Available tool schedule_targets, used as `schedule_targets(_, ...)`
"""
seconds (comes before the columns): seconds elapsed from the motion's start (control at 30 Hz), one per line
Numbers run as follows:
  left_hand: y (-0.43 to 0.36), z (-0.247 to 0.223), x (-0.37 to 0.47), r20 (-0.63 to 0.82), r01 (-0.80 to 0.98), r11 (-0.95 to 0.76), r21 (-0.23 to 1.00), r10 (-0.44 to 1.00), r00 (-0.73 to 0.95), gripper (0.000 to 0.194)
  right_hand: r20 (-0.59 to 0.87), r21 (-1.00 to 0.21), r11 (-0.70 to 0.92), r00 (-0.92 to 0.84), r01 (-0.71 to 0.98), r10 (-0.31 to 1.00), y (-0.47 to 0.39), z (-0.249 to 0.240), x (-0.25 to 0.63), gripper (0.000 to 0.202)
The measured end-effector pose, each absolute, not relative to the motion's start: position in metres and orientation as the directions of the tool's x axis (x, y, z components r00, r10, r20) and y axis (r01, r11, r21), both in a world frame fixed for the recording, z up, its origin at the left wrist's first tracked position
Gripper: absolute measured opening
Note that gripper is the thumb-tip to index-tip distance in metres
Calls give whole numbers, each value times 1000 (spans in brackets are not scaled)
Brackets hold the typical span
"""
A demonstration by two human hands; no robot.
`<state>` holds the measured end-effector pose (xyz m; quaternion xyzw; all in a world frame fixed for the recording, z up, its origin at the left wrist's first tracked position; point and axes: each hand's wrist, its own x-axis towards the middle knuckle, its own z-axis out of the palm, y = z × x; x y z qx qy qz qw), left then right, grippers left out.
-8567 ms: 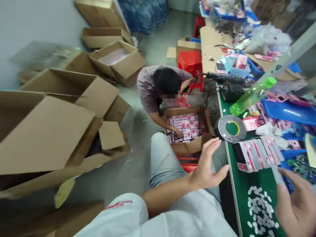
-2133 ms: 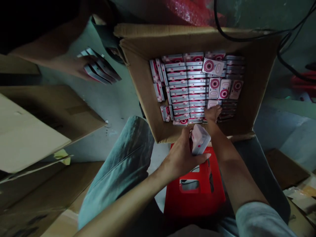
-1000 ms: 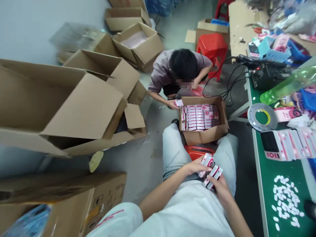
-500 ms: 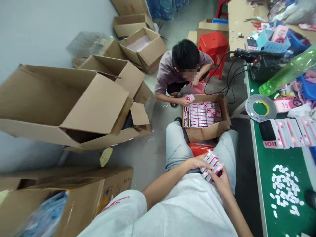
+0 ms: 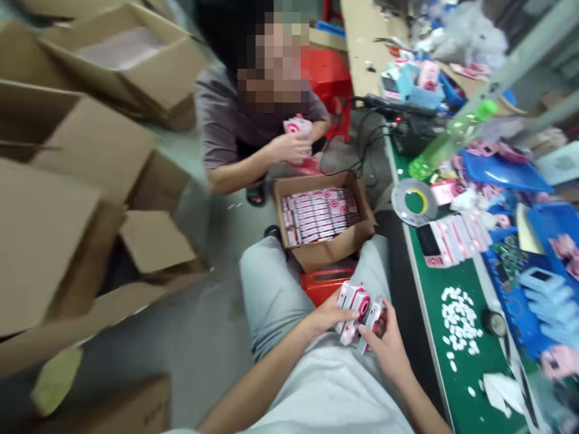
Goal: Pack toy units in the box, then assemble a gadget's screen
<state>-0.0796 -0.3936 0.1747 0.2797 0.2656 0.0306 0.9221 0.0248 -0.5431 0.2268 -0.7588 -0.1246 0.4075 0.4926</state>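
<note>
My left hand (image 5: 326,314) is wrapped round a small stack of pink-and-white toy cameras (image 5: 353,298) above my lap. The red ring on the uppermost one faces up and right. Between the thumb and fingers of my right hand (image 5: 389,346) is a single toy camera (image 5: 373,319), tilted on edge and close beside the stack. Past my knees, a cardboard carton (image 5: 324,248) holds tight rows of similar cameras, with a few lying flat on top. A person (image 5: 221,120) crouching behind the carton holds another pink-and-white piece in one hand.
A green workbench (image 5: 434,337) on my right bears a tape roll (image 5: 398,202), a row of cameras (image 5: 456,238), small white pieces (image 5: 459,319) and a green bottle (image 5: 446,147). Open cardboard boxes (image 5: 154,238) crowd the left. A red stool (image 5: 328,84) stands behind the person.
My view has swung right and closer. My right hand now has one camera apart from the stack in my left hand. The other person's hand has risen from the carton towards the chest.
</note>
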Motion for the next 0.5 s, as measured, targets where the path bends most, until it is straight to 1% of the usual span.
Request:
schedule_targets(0.03, -394, 189, -74, -457, 101, 826, 554, 201, 867, 90, -450, -871, -457, 668, -181, 593, -543, 241, 27, 92)
schedule_targets(0.1, -395, 221, -57, -406, 87, 763, 640, 241, 881, 90, -346, -912, -396, 725, -109, 596, -545, 270, 37, 91)
schedule_targets(0.13, -397, 237, -45, -371, 63, 721, 690, 277, 886, 89, -289, -929, -364, 748, -69, 597, -547, 284, 44, 86)
schedule_targets(0.2, -404, 268, -15, -287, 6, 624, 781, 349, 892, 81, -184, -948, -317, 790, 14, 585, -552, 307, 61, 72)
schedule_targets(0.27, -412, 292, 21, -206, -39, 543, 839, 383, 901, 71, -97, -945, -315, 846, 87, 525, -560, 322, 82, 60)
schedule_targets(0.3, -417, 301, 39, -172, -47, 497, 866, 385, 907, 68, -69, -940, -325, 878, 101, 473, -563, 326, 92, 56)
schedule_targets(0.33, -420, 309, 59, -148, -38, 440, 897, 380, 913, 67, -58, -940, -331, 911, 88, 408, -566, 328, 103, 54)
schedule_targets(0.4, -426, 320, 96, -123, 30, 281, 959, 321, 939, 65, -94, -957, -288, 964, -19, 247, -568, 327, 124, 54)
schedule_targets(0.5, -434, 331, 144, -134, 134, 11, 991, 158, 978, 61, -204, -978, -57, 979, -203, 20, -564, 318, 150, 56)
